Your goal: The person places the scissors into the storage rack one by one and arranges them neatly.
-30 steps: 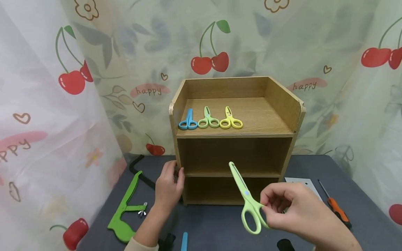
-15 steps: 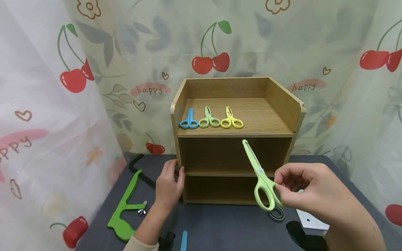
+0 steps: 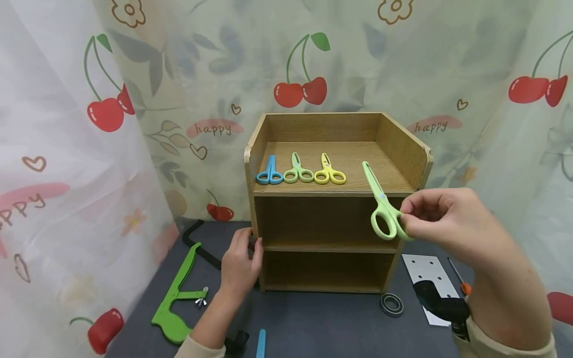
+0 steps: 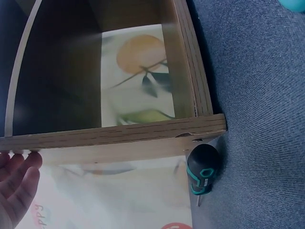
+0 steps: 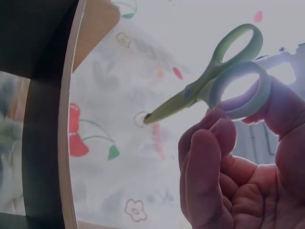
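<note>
By one handle ring, my right hand [image 3: 447,214] pinches light green scissors [image 3: 381,196], blades pointing up and left. They hang in front of the right part of a wooden shelf [image 3: 327,194], below its top tier's right side. On that tier blue scissors [image 3: 270,166], green scissors [image 3: 296,161] and yellow scissors [image 3: 326,161] lie in a row toward the left. My left hand [image 3: 240,263] rests its fingertips against the shelf's left side panel, seen also in the left wrist view. The right wrist view shows the held scissors [image 5: 188,93] apart from the shelf.
A green tool with a wing nut [image 3: 172,318] lies at left, beside a black curved bar [image 3: 192,233]. At right are a dark ring [image 3: 391,305], a white plate with holes [image 3: 431,276] and an orange screwdriver [image 3: 466,288]. A black-and-teal handle [image 4: 204,164] lies beside the shelf.
My right hand has risen and moved right with the green scissors, from in front of the lower tiers to near the top tier's edge. My left hand stays at the shelf's side.
</note>
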Demonstrator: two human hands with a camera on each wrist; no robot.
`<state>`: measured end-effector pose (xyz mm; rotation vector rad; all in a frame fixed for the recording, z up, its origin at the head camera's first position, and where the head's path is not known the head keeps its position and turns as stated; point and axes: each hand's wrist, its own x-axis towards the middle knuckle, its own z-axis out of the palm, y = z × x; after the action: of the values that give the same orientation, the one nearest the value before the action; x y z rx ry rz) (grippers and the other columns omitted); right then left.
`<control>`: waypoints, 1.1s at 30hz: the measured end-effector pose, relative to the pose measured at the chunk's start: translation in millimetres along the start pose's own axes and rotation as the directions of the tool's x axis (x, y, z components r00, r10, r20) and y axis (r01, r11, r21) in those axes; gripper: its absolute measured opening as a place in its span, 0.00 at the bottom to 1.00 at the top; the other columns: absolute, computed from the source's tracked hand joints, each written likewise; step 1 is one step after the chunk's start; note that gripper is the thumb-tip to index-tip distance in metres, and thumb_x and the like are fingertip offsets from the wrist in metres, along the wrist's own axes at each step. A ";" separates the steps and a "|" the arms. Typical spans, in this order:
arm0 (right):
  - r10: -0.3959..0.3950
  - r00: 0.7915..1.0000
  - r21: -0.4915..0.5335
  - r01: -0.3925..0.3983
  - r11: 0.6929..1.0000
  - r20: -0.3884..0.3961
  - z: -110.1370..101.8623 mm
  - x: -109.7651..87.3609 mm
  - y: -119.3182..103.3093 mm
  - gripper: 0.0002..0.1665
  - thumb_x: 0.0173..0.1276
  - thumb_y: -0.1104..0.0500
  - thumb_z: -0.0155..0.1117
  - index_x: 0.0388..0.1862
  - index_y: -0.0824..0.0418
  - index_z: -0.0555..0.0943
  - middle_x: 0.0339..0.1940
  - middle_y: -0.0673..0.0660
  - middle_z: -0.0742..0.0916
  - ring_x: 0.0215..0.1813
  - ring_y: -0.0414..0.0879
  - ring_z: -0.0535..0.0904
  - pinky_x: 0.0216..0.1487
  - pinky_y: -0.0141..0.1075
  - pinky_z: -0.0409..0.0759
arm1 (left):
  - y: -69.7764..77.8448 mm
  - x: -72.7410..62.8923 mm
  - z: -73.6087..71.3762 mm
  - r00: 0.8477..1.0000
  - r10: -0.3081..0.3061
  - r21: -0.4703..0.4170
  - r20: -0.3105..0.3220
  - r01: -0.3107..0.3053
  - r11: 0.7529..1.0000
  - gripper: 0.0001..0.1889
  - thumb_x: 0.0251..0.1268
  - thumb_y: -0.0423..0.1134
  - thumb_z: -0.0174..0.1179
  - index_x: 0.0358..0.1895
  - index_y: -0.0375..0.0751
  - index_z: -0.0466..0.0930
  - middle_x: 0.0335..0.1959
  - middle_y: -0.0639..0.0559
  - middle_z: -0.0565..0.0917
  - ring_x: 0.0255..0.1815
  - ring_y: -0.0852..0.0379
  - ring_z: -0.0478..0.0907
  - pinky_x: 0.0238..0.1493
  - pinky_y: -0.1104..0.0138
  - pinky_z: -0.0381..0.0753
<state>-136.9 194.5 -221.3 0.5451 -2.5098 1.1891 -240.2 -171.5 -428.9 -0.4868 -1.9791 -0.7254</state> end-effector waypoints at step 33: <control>0.192 0.980 -0.313 -0.199 0.929 -0.052 25.5 113.7 17.4 0.12 0.65 0.58 0.61 0.35 0.64 0.88 0.24 0.53 0.83 0.30 0.51 0.75 0.29 0.40 0.71 | 0.9 -0.3 0.9 1.000 -0.002 0.012 -0.006 0.002 1.000 0.11 0.67 0.31 0.65 0.50 0.30 0.79 0.44 0.41 0.81 0.28 0.54 0.79 0.21 0.64 0.78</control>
<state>-247.9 161.3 -199.6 0.2029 -2.7124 0.8175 -240.0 -170.3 -429.3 -0.4747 -1.9773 -0.7156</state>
